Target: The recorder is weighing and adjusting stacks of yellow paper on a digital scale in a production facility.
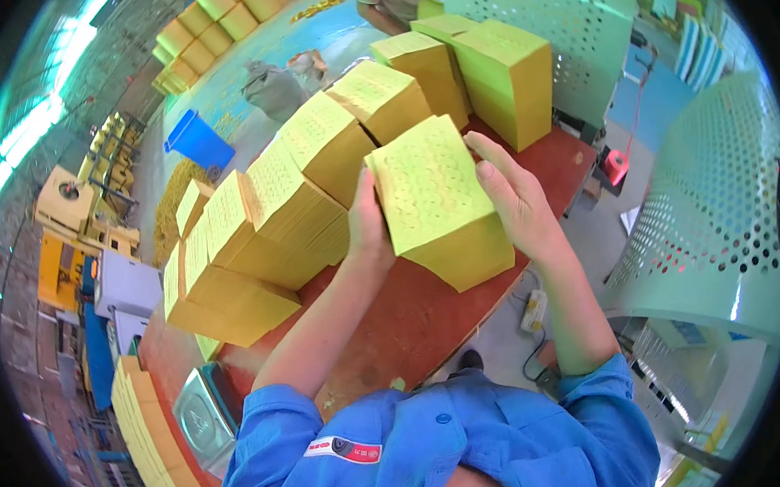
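A thick yellow stack of perforated paper sheets [436,202] sits between both hands above the red-brown table [428,316]. My left hand [367,227] presses against the stack's left side. On the right side and top edge lies my right hand [514,199], fingers spread. A row of similar yellow stacks [316,155] leans in a line just behind and to the left of the held one.
More yellow stacks [487,69] stand at the table's far end beside a pale green perforated panel [546,19]. A weighing scale [202,421] and another pile of yellow sheets [150,437] sit lower left. A blue bin [198,143] stands on the floor. Another person [388,0] is at the top.
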Demonstrator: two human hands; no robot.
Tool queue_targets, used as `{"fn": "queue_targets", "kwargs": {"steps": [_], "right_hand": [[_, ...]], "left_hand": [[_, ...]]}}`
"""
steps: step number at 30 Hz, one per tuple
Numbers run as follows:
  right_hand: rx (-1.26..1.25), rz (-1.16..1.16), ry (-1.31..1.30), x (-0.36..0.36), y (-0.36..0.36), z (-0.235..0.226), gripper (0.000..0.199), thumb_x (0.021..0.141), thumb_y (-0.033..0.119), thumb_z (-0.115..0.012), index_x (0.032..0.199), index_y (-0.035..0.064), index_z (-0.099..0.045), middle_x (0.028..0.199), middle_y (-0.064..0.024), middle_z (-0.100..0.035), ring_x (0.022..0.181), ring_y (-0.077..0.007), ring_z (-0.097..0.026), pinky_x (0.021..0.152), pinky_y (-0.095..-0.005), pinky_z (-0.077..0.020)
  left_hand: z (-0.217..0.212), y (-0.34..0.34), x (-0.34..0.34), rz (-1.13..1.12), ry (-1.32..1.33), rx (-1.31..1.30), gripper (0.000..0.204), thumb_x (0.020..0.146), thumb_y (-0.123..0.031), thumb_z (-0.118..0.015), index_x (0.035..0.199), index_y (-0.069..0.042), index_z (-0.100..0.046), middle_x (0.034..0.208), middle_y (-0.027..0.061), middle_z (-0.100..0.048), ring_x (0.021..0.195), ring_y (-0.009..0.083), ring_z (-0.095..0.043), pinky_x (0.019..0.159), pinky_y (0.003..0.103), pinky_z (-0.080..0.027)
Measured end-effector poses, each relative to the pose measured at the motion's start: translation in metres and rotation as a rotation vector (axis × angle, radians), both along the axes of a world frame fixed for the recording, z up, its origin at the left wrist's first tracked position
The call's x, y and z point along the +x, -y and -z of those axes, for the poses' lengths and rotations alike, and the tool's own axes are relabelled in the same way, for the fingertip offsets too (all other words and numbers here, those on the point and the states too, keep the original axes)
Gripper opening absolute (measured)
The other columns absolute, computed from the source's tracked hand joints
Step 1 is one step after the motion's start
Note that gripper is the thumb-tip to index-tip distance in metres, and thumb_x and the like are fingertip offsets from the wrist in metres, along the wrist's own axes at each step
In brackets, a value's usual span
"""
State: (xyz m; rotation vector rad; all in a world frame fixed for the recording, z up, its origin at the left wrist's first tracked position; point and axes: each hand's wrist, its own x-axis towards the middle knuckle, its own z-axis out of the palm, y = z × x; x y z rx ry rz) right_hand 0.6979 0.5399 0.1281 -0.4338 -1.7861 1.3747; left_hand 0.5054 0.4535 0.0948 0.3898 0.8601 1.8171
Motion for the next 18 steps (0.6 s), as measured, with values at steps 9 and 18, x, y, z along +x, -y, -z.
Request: {"fn": "queue_targets", "kwargs": {"steps": [9,18], "right_hand": [[-0.061,-0.117,0.193,-0.015,-0.020,-0.022,0.044,0.097,0.015,-0.050,0.137,-0.0030,-0.047,0.128,-0.0109,-0.058,0.116,-0.0162,-0.053,0.101,-0.0292,-0.0394],[-0.023,-0.131,0.236,-0.008,-0.045,-0.011,0.047,0.100,0.025,-0.049,0.142,0.0026,-0.046,0.136,-0.0098,-0.054,0.126,-0.0182,-0.047,0.107,-0.0297,-0.0345]], "left_hand": [[-0.008,0.000,0.019,-0.153,-0.026,0.202,0.043,0.105,-0.025,-0.029,0.146,-0.011,-0.032,0.140,0.0091,-0.046,0.130,0.0221,-0.046,0.108,0.039,-0.040],[-0.015,-0.012,0.003,-0.044,-0.058,0.058,0.052,0.104,-0.040,-0.039,0.143,-0.006,-0.037,0.139,0.0115,-0.049,0.122,0.0236,-0.054,0.103,0.039,-0.044]]}}
